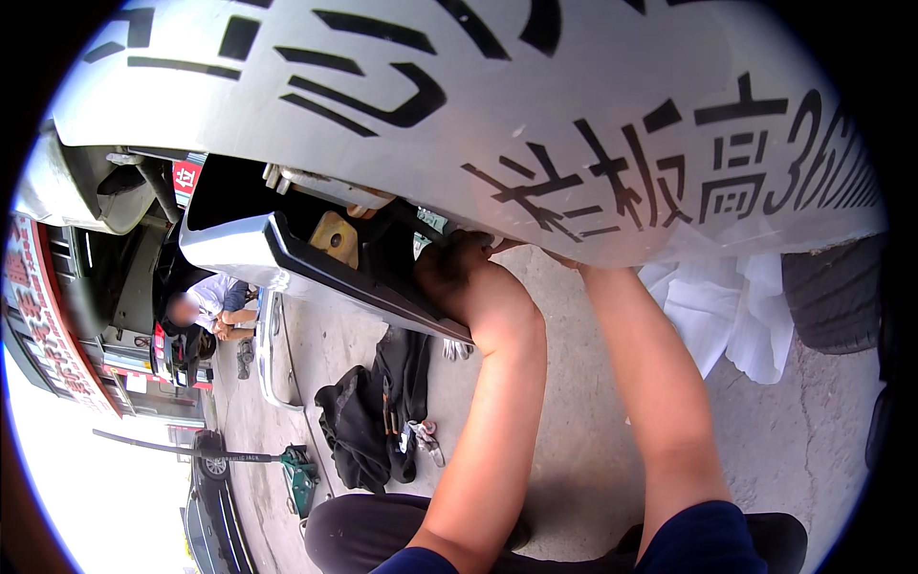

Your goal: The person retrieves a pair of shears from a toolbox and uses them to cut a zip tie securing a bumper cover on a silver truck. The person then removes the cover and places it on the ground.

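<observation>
A pale vehicle panel (449,172) with large dark painted characters hangs over my arms. My left hand (463,254) reaches in beneath its lower edge, beside a dark opening; the fingers are in shadow and partly hidden. Only a sliver of my right hand (566,259) shows at the panel's edge, the rest being covered by it. What either hand touches, I cannot make out. To the left of my left hand lies the open cavity of a silver and black trim piece (316,282), with a yellowish block-like part (335,239) inside.
White paper sheets (732,311) hang or lie near a black tyre (832,297) at right. Dark clothing (373,411) and a green floor jack (298,478) are on the concrete at left. Beyond sit a person (220,301) and a parked dark car (210,517).
</observation>
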Available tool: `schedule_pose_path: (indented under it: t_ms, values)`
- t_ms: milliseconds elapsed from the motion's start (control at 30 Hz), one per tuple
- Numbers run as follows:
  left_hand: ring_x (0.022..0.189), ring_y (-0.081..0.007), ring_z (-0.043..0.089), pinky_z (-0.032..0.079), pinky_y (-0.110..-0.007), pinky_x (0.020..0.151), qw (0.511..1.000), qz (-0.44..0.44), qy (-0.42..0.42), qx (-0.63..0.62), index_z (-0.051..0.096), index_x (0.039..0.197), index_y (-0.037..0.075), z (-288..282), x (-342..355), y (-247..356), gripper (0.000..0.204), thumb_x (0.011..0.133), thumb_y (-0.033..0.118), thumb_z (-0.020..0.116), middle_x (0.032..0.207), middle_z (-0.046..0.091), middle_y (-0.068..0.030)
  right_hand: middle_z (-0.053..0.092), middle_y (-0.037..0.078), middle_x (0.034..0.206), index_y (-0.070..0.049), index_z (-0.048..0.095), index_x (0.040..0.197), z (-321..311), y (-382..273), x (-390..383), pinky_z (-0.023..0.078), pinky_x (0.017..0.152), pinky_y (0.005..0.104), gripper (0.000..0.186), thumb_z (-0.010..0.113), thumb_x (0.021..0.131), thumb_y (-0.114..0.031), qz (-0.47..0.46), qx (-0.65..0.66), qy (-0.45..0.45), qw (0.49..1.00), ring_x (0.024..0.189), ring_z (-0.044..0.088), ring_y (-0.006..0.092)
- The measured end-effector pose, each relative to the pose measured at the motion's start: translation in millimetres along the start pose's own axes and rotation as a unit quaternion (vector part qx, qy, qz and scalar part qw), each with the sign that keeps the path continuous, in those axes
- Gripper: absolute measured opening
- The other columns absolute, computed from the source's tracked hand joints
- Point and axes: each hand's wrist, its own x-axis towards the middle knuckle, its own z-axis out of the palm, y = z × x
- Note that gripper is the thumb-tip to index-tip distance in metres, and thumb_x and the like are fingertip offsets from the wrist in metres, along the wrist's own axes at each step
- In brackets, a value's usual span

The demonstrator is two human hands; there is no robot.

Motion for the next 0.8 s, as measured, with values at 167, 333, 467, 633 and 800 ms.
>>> schedule_pose_path:
  t_ms: [167,333,467,633,800]
  values:
    - [0.107,-0.0201,0.059,0.047,-0.034,0.094,0.999,0.011,0.004,0.04,0.048,0.135,-0.006,-2,-1,-3,0.038,0.098,0.005,0.052,0.123,0.061,-0.0132,0.067,0.005,0.091,-0.011,0.067,0.103,11,-10,3,0.053,0.072,0.0383,0.028,0.071,0.093,-0.038,-0.033,-0.013,-0.004,0.999,0.08,0.063,0.0224]
    - [0.108,-0.0193,0.059,0.046,-0.035,0.096,0.999,0.01,0.01,0.033,0.05,0.133,-0.005,1,-4,4,0.031,0.106,0.011,0.051,0.123,0.062,-0.0121,0.067,0.005,0.091,-0.011,0.067,0.102,20,-20,13,0.052,0.072,0.0386,0.029,0.071,0.093,-0.038,-0.071,-0.024,-0.008,0.997,0.081,0.063,0.0224]
    - [0.111,-0.0193,0.059,0.045,-0.034,0.099,1.0,-0.003,0.003,0.013,0.051,0.128,-0.003,-1,-1,-7,0.026,0.11,0.015,0.05,0.124,0.063,-0.0119,0.067,0.005,0.091,-0.011,0.067,0.102,24,-24,15,0.052,0.072,0.0388,0.029,0.071,0.093,-0.039,-0.089,-0.035,-0.008,0.995,0.081,0.062,0.0225]
    - [0.112,-0.0199,0.06,0.044,-0.033,0.101,0.997,-0.067,0.021,0.022,0.053,0.126,-0.003,3,-3,5,0.023,0.111,0.014,0.049,0.122,0.064,-0.012,0.067,0.005,0.091,-0.012,0.067,0.102,27,-22,17,0.052,0.073,0.039,0.029,0.071,0.093,-0.039,-0.101,-0.044,-0.011,0.994,0.081,0.062,0.0226]
    - [0.111,-0.0211,0.06,0.044,-0.034,0.101,0.999,0.019,0.003,-0.037,0.054,0.126,-0.005,-4,9,-18,0.023,0.111,0.011,0.049,0.121,0.065,-0.0138,0.067,0.005,0.09,-0.012,0.067,0.101,26,-24,16,0.052,0.073,0.0393,0.029,0.071,0.092,-0.039,-0.115,-0.046,-0.01,0.992,0.081,0.062,0.0227]
